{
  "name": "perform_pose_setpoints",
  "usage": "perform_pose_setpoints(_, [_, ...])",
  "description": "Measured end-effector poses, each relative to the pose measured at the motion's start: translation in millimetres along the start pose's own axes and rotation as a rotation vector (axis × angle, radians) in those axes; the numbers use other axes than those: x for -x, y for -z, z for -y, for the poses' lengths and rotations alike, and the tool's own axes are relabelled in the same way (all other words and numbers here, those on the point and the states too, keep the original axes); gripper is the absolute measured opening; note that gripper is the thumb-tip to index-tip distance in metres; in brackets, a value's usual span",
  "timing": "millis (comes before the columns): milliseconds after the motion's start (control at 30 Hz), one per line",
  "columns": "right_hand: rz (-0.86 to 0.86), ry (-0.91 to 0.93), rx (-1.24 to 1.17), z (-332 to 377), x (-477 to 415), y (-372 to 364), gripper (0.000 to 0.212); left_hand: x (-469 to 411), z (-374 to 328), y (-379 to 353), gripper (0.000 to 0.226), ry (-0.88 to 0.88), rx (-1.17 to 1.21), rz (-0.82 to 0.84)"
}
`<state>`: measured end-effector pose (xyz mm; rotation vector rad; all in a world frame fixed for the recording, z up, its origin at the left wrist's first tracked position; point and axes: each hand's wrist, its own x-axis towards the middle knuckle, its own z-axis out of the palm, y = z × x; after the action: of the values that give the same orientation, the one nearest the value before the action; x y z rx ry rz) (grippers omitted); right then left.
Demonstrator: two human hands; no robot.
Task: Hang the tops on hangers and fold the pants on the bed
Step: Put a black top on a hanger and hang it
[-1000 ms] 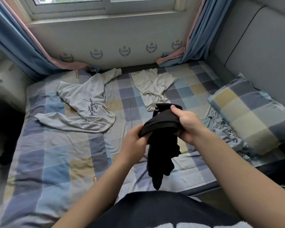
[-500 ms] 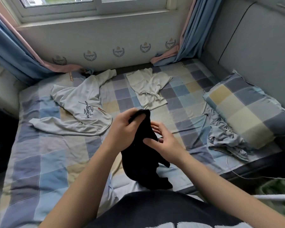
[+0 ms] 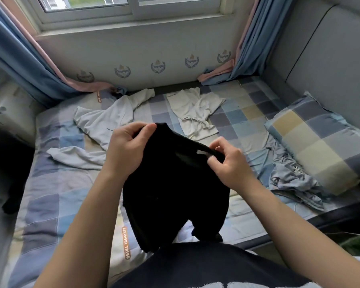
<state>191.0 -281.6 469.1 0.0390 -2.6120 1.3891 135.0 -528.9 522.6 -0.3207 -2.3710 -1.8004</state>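
Pinching the waistband at both ends, my left hand (image 3: 125,148) and right hand (image 3: 229,163) hold black cloth shorts (image 3: 175,188) above the checked blue-and-yellow bed sheet (image 3: 50,194), fingers curled tight on the fabric. The white inner tag is too blurred to read. An orange sheet label (image 3: 126,243) reads "BEAUTIFUL THING". My left hand hides part of the pale grey long-sleeved top (image 3: 104,121).

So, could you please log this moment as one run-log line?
black shorts: held over bed | left hand: grips waistband | right hand: pinches waistband | grey top: on bed
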Motion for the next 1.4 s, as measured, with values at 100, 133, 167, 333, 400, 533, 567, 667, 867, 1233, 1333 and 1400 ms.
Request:
perform_pose_setpoints(100, [-0.052, -0.040, 0.271, -14.5, -5.0, 19.3, 0.008, -4.5, 0.7, 6.4, 0.021, 0.010, 0.064, -0.061])
perform_pose_setpoints(133, [-0.073, -0.067, 0.295, -18.9, -6.0, 26.1, 0.009, -5.6, 2.3, 7.2, 0.021, 0.012, 0.073, -0.065])
perform_pose_setpoints(167, [-0.095, -0.082, 0.291, -21.4, -6.9, 33.0, 0.009, -7.1, 5.7, 7.3, 0.021, 0.010, 0.070, -0.065])
perform_pose_setpoints(333, [-0.062, -0.151, -0.118, -2.6, -9.4, 56.2, 0.018, -12.6, 27.0, -8.1, 0.025, 0.168, -0.072, 0.070])
perform_pose_setpoints(400, [-0.044, -0.181, -0.274, 11.5, -4.8, 58.6, 0.021, -5.8, 32.3, -24.5, 0.016, 0.248, -0.078, 0.265])
perform_pose_setpoints(533, [-0.006, -0.243, -0.432, 33.0, 12.5, 64.1, 0.032, 17.8, 37.9, -76.5, 0.053, 0.200, -0.113, 0.584])
perform_pose_setpoints(567, [-0.022, -0.265, -0.467, 35.3, 18.2, 67.2, 0.034, 23.6, 40.1, -92.6, 0.045, 0.156, -0.126, 0.601])
perform_pose_setpoints(667, [-0.105, -0.343, -0.574, 36.7, 42.2, 85.2, 0.035, 37.3, 47.2, -136.6, 0.023, 0.023, -0.234, 0.614])
perform_pose_setpoints(867, [-0.524, -0.437, -0.389, 19.6, 120.4, 155.0, 0.030, 44.5, 45.5, -188.5, 0.043, -0.048, -0.323, 0.691])
perform_pose_setpoints(1233, [-1.006, -0.636, 0.247, 28.4, 364.6, 234.8, 0.018, 135.8, -81.4, -310.8, 0.022, -0.357, -0.090, 1.345])
perform_pose_setpoints(1333, [-1.145, -0.709, 0.318, 47.3, 448.4, 247.6, 0.020, 211.6, -131.7, -338.9, 0.030, -0.424, 0.037, 1.371])
perform_pose_setpoints(1400, [-1.240, -0.748, 0.347, 63.4, 506.0, 256.8, 0.018, 268.6, -166.1, -350.9, 0.032, -0.467, 0.132, 1.405])
